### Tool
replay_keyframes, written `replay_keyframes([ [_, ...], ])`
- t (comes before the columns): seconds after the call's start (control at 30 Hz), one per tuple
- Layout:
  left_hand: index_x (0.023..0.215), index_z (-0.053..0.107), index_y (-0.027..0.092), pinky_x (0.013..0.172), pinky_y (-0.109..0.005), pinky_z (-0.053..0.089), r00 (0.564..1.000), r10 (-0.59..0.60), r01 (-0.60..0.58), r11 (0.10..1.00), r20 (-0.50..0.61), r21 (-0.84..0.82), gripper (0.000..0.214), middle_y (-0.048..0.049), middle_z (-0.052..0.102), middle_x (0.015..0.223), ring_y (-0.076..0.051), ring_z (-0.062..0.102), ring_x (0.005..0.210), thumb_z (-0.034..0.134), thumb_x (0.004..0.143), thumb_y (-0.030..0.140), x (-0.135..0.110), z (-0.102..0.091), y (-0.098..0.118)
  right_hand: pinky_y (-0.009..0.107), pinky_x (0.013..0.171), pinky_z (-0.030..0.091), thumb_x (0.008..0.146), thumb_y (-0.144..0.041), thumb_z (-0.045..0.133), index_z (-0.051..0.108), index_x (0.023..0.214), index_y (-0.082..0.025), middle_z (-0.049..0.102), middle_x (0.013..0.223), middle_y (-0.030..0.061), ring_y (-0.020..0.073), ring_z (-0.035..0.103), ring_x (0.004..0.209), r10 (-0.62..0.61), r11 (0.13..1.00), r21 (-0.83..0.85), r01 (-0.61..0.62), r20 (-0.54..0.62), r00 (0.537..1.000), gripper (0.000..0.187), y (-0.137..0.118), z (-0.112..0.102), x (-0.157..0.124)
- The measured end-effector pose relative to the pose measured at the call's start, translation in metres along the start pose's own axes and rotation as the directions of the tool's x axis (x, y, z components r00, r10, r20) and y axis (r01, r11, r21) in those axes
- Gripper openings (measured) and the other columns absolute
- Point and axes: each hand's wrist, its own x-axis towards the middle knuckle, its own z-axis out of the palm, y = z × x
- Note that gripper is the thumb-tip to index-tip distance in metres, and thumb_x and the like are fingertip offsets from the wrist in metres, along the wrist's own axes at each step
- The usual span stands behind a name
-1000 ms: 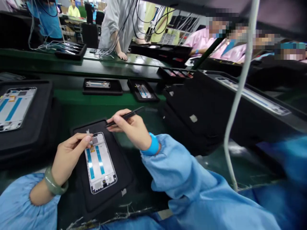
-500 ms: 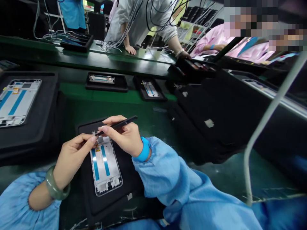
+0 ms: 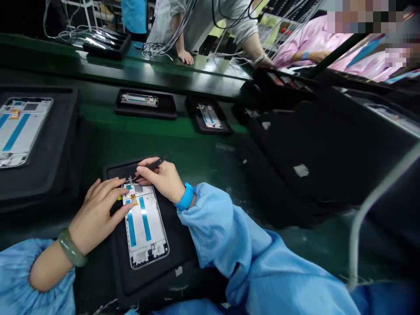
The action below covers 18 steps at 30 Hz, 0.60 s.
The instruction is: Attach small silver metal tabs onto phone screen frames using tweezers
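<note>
Dark green workbench (image 3: 203,159), with a co-worker's hand (image 3: 185,57) resting on its far ledge and a black foam stack (image 3: 36,183) at left. A phone frame (image 3: 155,225) bearing two blue strips lies in a black tray (image 3: 182,245) before the person. The left hand (image 3: 100,210) is spread, fingertips over the frame's upper left side, while the right hand (image 3: 164,179) pinches black tweezers (image 3: 155,164) at its top edge; exact tip contact cannot be determined.

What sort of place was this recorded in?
Probably an electronics assembly line: a phone-like frame lies in a black tray under the person's hands, similar frames sit in trays beyond, and a co-worker in a grey smock stands across the bench.
</note>
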Motion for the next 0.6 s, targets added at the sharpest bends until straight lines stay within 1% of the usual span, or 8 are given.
replay_keyframes([
  [0.2,0.107,0.053,0.025,0.104,-0.052,0.026,1.0,-0.023,0.023,1.0,0.014,0.02,0.028,-0.0053,0.055,0.123,-0.023,0.046,0.118,0.049,0.084,0.041,-0.001,-0.002,0.004,0.025,0.059,0.057,0.072,-0.028,0.064,0.06,0.082,-0.017,0.063,0.069,-0.001,0.0126,0.066,0.064,-0.062,0.988,-0.138,0.063,0.017,0.998,0.015,0.004,-0.002,0.0],
  [0.33,0.108,0.052,0.025,0.104,-0.052,0.026,0.999,-0.029,0.029,0.999,0.016,0.016,0.028,-0.0053,0.054,0.123,-0.023,0.043,0.12,0.048,0.085,0.041,-0.001,-0.001,0.004,0.027,0.061,0.057,0.074,-0.03,0.063,0.061,0.084,-0.018,0.063,0.069,-0.0008,0.0141,0.067,0.065,-0.117,0.968,-0.221,0.121,0.031,0.993,0.016,0.009,-0.004,0.0],
  [0.6,0.106,0.054,0.025,0.104,-0.051,0.027,1.0,-0.026,0.026,1.0,-0.006,0.001,0.027,-0.0049,0.055,0.122,-0.023,0.044,0.12,0.05,0.084,0.04,-0.001,-0.001,0.003,0.027,0.065,0.056,0.077,-0.034,0.06,0.062,0.089,-0.019,0.064,0.071,-0.0007,0.0137,0.067,0.066,-0.182,0.929,-0.319,0.186,0.043,0.982,0.02,0.014,-0.005,0.0],
])
